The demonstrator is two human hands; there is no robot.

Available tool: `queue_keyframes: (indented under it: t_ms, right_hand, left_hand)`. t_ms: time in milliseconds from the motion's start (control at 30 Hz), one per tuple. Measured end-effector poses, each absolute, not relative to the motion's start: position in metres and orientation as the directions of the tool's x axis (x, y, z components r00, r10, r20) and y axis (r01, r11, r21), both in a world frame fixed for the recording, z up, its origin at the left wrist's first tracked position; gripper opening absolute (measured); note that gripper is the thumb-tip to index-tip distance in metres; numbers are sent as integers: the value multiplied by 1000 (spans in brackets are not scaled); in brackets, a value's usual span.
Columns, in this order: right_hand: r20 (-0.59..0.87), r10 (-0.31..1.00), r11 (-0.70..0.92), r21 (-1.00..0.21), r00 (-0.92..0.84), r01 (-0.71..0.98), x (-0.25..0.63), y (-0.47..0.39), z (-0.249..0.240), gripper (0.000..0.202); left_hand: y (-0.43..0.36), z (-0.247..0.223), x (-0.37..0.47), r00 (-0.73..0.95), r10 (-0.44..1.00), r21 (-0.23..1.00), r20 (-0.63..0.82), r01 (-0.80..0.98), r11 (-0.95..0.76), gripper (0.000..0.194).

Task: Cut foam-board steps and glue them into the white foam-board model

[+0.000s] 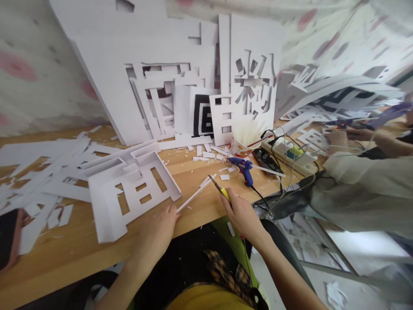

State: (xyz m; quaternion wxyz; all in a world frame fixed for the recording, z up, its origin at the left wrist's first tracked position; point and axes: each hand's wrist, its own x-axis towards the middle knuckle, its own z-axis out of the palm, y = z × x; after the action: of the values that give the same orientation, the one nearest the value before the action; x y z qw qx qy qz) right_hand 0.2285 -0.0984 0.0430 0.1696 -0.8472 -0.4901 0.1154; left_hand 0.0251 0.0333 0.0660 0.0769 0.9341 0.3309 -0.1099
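Note:
My left hand (163,226) is closed on the near end of a thin white foam-board strip (193,196), which slants away across the wooden table (201,215). In my right hand (240,213) is a yellow-handled utility knife (222,189); its blade points at the strip's far end, and I cannot tell whether they touch. Left of my hands lies a white cut-out panel with raised edge walls (135,189). Beyond the knife, a blue hot glue gun (243,168) rests on the table with a white glue stick in its back.
Large white cut-out boards (100,73) lean at the back. A paper cup (240,146) of glue sticks, a dark phone (266,161) and a power strip (285,150) with cables stand right. Scraps (58,172) cover the left. A co-worker's sleeve (361,185) is at far right.

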Motion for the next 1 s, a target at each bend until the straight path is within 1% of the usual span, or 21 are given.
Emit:
queue_keyframes:
  t_ms: [167, 267, 367, 467, 533, 600, 767, 933, 1000]
  right_hand:
    - [-60, 880, -458, -374, 472, 807, 228, -93, 44, 22]
    - [-64, 886, -446, -383, 459, 809, 225, -93, 47, 22]
    - [-35, 899, -402, -465, 437, 789, 217, -93, 52, 24]
    - [-9, 918, -333, -563, 397, 756, 206, -91, 57, 24]
    - [-9, 932, -302, -574, 363, 761, 200, -89, 58, 25]
    - [-11, 939, -294, -547, 344, 784, 196, -88, 57, 25]
    - [-36, 931, -340, -451, 364, 825, 193, -95, 48, 24]
    - [-54, 904, -408, -402, 423, 820, 198, -104, 45, 22]
    - [-76, 896, -432, -382, 437, 817, 200, -104, 46, 21]
  left_hand:
    - [35, 61, 20, 769, 585, 62, -258, 617, -784, 34]
    - [36, 65, 6, 761, 598, 57, -252, 629, -776, 35]
    - [36, 75, -16, 708, 648, 71, -279, 688, -722, 33]
    - [35, 83, -32, 660, 677, 121, -327, 740, -662, 28]
    - [33, 82, -36, 636, 689, 138, -348, 761, -634, 31]
    - [31, 78, -33, 626, 692, 140, -360, 769, -624, 36]
    - [27, 66, -12, 685, 645, 173, -337, 719, -673, 32]
    - [30, 72, 14, 729, 643, 147, -236, 680, -718, 31]
    - [32, 74, 23, 734, 643, 137, -219, 675, -725, 32]
